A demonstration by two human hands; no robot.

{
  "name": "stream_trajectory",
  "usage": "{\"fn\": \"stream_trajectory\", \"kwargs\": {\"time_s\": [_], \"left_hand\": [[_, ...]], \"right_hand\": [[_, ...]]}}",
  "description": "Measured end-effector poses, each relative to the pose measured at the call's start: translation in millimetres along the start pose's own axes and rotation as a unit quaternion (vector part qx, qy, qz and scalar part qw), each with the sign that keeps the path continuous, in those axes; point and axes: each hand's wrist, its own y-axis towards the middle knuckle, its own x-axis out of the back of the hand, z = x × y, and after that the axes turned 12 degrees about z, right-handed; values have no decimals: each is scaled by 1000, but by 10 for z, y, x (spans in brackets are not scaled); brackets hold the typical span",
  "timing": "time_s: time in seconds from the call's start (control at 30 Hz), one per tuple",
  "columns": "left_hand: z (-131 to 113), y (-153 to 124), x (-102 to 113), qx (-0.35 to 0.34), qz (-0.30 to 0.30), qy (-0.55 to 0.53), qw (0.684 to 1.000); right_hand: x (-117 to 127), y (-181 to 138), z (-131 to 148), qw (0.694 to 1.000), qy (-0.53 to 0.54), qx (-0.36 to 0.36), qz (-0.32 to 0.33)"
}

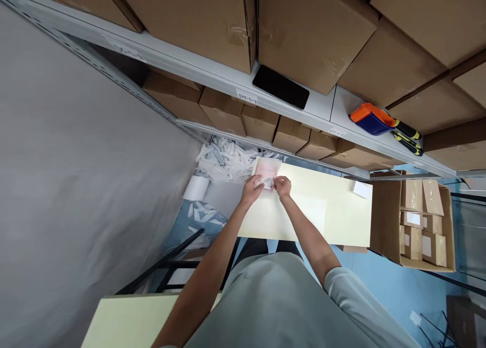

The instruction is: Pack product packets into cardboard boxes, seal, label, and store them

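Note:
Both my hands meet over the far left corner of a pale yellow table. My left hand and my right hand pinch a small clear packet between their fingertips. Just beyond the packet lies a pinkish translucent bag flat on the table. The fingers of both hands are curled closed on the packet; what it contains is too small to make out.
A small white box sits at the table's far right. An open carton of small boxes stands on the right. White paper scraps and a white roll lie left. Shelves above hold cartons, a black phone, an orange-blue tool.

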Motion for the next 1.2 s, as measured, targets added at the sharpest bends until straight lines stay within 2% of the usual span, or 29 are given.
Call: {"fn": "stream_trajectory", "kwargs": {"time_s": [0.17, 0.33, 0.43, 0.57, 0.73, 0.83, 0.93, 1.03, 1.13, 1.2], "left_hand": [[178, 148, -36, 6, 21, 14, 1000], [236, 106, -38, 10, 29, 25, 999], [264, -39, 35, 13, 18, 36, 999], [411, -423, 171, 40, -17, 62, 997], [696, -1023, 204, 124, -59, 108, 985], [808, -1298, 151, 162, -69, 135, 975], [819, -1465, 93, 177, -77, 158, 968], [705, -1539, 23, 167, -89, 168, 967], [481, -1587, -95, 133, -113, 154, 972], [311, -1677, -200, 101, -141, 132, 976]], "right_hand": [[-102, 150, -77, 999, -26, -21, -35], [13, 97, -109, 998, -41, -10, -42], [267, -8, -144, 999, -31, 9, -35], [874, -292, -334, 997, -11, 18, -70], [1774, -832, -833, 986, 1, -3, -164], [2159, -1117, -1169, 978, 0, -37, -208], [2366, -1285, -1434, 973, -6, -67, -221], [2431, -1334, -1550, 974, -18, -73, -212], [2394, -1305, -1467, 982, -35, -41, -182], [2317, -1279, -1321, 989, -48, 0, -140]]}}
